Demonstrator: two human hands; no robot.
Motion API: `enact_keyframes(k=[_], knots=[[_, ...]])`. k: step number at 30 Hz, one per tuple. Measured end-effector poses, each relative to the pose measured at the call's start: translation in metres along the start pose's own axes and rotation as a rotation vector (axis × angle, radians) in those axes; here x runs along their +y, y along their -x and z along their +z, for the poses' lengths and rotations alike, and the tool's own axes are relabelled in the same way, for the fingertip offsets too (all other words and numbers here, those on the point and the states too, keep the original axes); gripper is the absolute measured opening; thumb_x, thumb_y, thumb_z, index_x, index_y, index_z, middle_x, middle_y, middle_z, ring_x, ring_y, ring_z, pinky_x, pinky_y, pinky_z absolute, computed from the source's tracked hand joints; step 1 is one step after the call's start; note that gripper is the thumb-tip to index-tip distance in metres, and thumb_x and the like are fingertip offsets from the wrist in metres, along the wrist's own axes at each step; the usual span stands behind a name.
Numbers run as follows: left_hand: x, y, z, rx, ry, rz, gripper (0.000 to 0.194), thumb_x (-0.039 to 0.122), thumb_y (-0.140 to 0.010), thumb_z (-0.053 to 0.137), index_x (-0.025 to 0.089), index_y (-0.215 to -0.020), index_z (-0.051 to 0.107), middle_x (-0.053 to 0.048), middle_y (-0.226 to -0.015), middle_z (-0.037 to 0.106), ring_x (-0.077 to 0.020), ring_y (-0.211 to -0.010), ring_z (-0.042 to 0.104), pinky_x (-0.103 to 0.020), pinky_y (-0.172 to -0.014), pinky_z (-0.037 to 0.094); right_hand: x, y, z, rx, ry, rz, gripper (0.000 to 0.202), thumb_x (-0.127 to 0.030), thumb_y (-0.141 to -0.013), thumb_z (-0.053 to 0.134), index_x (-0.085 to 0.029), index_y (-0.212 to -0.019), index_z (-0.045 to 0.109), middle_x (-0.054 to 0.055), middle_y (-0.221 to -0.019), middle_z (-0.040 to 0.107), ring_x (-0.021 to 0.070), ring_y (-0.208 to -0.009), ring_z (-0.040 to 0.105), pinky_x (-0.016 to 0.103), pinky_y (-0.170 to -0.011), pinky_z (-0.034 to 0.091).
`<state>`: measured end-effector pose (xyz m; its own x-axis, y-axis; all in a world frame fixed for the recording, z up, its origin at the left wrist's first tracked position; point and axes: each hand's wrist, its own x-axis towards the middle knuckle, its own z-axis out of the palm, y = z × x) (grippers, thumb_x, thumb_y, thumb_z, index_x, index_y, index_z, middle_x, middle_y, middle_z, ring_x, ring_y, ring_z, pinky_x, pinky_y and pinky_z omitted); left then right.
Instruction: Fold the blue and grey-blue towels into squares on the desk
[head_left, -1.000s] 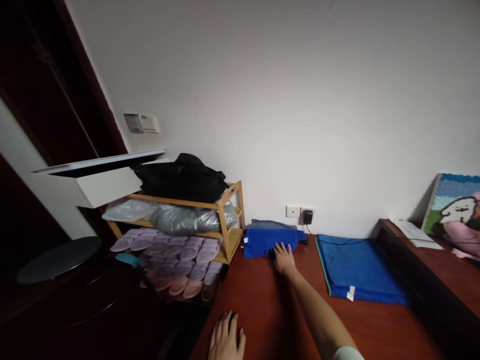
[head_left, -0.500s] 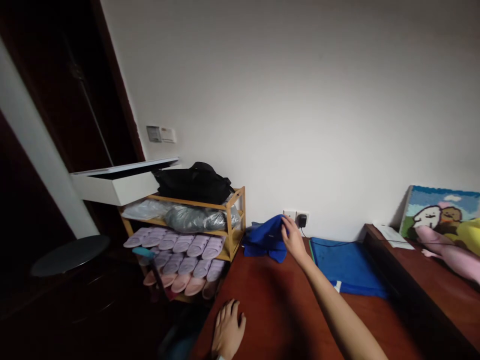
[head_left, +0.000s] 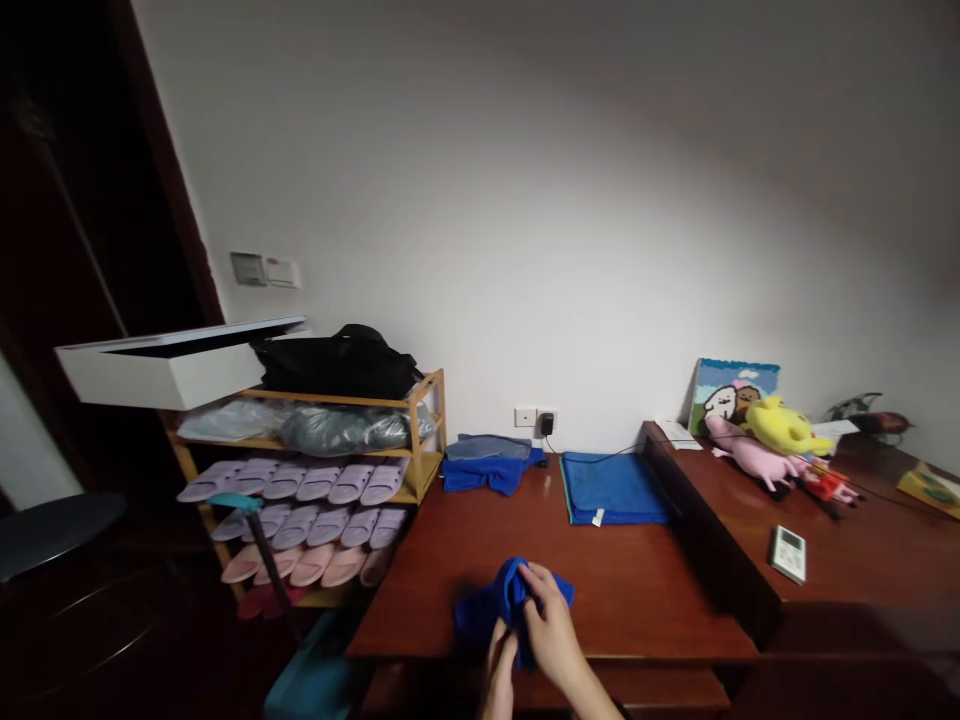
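Note:
Both hands are at a crumpled blue cloth (head_left: 480, 612) over the front edge of the reddish-brown table (head_left: 420, 570). My right hand (head_left: 550, 620) grips it from the right, fingers curled over its bunched top. From below, my left hand (head_left: 501, 660) pinches the cloth, its fingers partly hidden by the fabric. Behind, beside the shoe rack, lies a loose pile of blue and grey-blue cloth (head_left: 491, 466). A folded blue towel (head_left: 619, 490) with a white tag lies flat to its right, near the wall.
A wooden shoe rack (head_left: 414, 430) with rows of slippers (head_left: 322, 480) stands left, carrying a black bag (head_left: 337, 365) and a white box (head_left: 157, 372). A charger (head_left: 547, 424) is in the wall socket. Plush toys (head_left: 780, 425) and a remote control (head_left: 788, 554) lie on the higher surface at right.
My right hand has drawn a blue cloth from the back pile to the table's front edge. My left hand has left the tabletop and joined it on the cloth. The view has shifted right.

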<state>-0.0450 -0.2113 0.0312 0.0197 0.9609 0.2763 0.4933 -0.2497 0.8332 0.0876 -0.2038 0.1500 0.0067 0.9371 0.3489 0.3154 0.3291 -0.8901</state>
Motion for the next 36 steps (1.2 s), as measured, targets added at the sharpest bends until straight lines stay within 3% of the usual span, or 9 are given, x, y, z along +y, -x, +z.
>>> enact_keyframes(k=[5, 9, 13, 17, 19, 23, 26, 30, 36], knots=[[0.065, 0.007, -0.027, 0.130, 0.169, -0.169, 0.066, 0.060, -0.099, 0.039, 0.020, -0.153, 0.042, -0.015, -0.150, 0.059, -0.0323, -0.137, 0.057, -0.047, -0.110, 0.050, -0.020, 0.018, -0.014, 0.062, -0.126, 0.014, 0.058, -0.024, -0.083, 0.055, -0.027, -0.140, 0.064, 0.008, -0.149, 0.058, 0.0256, -0.141, 0.051, 0.047, -0.121, 0.039], [0.125, 0.001, -0.054, 0.120, 0.428, -0.072, 0.064, 0.063, -0.092, 0.056, 0.021, -0.140, 0.055, -0.014, -0.149, 0.060, -0.0322, -0.140, 0.054, -0.046, -0.115, 0.046, -0.042, 0.025, -0.023, 0.079, -0.298, -0.004, 0.052, -0.035, -0.085, 0.066, -0.029, -0.137, 0.067, 0.008, -0.145, 0.061, 0.0277, -0.137, 0.056, 0.046, -0.116, 0.045], [0.157, 0.002, -0.067, 0.064, 0.631, -0.120, 0.065, 0.065, -0.079, 0.073, 0.022, -0.126, 0.066, -0.014, -0.138, 0.068, -0.0339, -0.131, 0.062, -0.046, -0.112, 0.049, -0.061, 0.033, -0.030, 0.078, -0.516, 0.012, 0.061, -0.043, -0.080, 0.079, -0.027, -0.138, 0.065, 0.011, -0.140, 0.065, 0.0297, -0.122, 0.066, 0.046, -0.107, 0.052], [0.169, 0.010, -0.077, 0.046, 0.656, -0.132, 0.054, 0.062, -0.070, 0.082, 0.021, -0.103, 0.070, -0.012, -0.113, 0.077, -0.0330, -0.113, 0.072, -0.043, -0.101, 0.055, -0.069, 0.038, -0.038, 0.064, -0.605, 0.099, 0.074, -0.046, -0.077, 0.082, -0.025, -0.144, 0.059, 0.009, -0.117, 0.076, 0.0255, -0.101, 0.073, 0.044, -0.097, 0.057], [0.174, 0.015, -0.081, 0.001, 0.627, -0.091, 0.045, 0.060, -0.072, 0.081, 0.021, -0.090, 0.070, -0.010, -0.105, 0.078, -0.0310, -0.106, 0.074, -0.038, -0.095, 0.057, -0.071, 0.041, -0.040, 0.086, -0.632, 0.126, 0.077, -0.046, -0.077, 0.082, -0.024, -0.146, 0.057, 0.010, -0.119, 0.076, 0.0244, -0.098, 0.073, 0.043, -0.096, 0.057], [0.181, 0.019, -0.087, -0.038, 0.556, -0.051, 0.043, 0.062, -0.076, 0.077, 0.020, -0.083, 0.072, -0.009, -0.098, 0.078, -0.0281, -0.097, 0.074, -0.034, -0.087, 0.056, -0.071, 0.046, -0.040, 0.165, -0.631, 0.105, 0.069, -0.046, -0.072, 0.086, -0.025, -0.134, 0.067, 0.013, -0.139, 0.066, 0.0277, -0.112, 0.070, 0.043, -0.099, 0.057], [0.181, 0.014, -0.096, 0.050, 0.544, -0.064, 0.045, 0.064, -0.075, 0.077, 0.019, -0.084, 0.075, -0.006, -0.086, 0.076, -0.0244, -0.086, 0.071, -0.032, -0.080, 0.055, -0.069, 0.046, -0.049, 0.218, -0.595, 0.079, 0.060, -0.048, -0.071, 0.085, -0.025, -0.125, 0.071, 0.012, -0.133, 0.070, 0.0294, -0.119, 0.068, 0.045, -0.102, 0.055], [0.177, -0.004, -0.130, 0.259, 0.644, -0.115, 0.048, 0.062, -0.069, 0.084, 0.018, -0.084, 0.075, -0.003, -0.082, 0.074, -0.0198, -0.078, 0.066, -0.029, -0.073, 0.052, -0.062, 0.034, -0.094, 0.325, -0.470, 0.014, 0.048, -0.052, -0.073, 0.082, -0.021, -0.110, 0.075, 0.013, -0.116, 0.077, 0.0296, -0.110, 0.071, 0.046, -0.098, 0.057], [0.163, -0.031, -0.215, 0.672, 0.824, -0.175, 0.054, 0.054, -0.058, 0.091, 0.019, -0.094, 0.073, 0.005, -0.077, 0.067, -0.0094, -0.061, 0.054, -0.022, -0.056, 0.041, -0.044, 0.028, -0.197, 0.574, -0.223, 0.035, 0.048, -0.055, -0.071, 0.078, -0.019, -0.103, 0.078, 0.013, -0.110, 0.078, 0.0276, -0.098, 0.073, 0.041, -0.086, 0.060]])
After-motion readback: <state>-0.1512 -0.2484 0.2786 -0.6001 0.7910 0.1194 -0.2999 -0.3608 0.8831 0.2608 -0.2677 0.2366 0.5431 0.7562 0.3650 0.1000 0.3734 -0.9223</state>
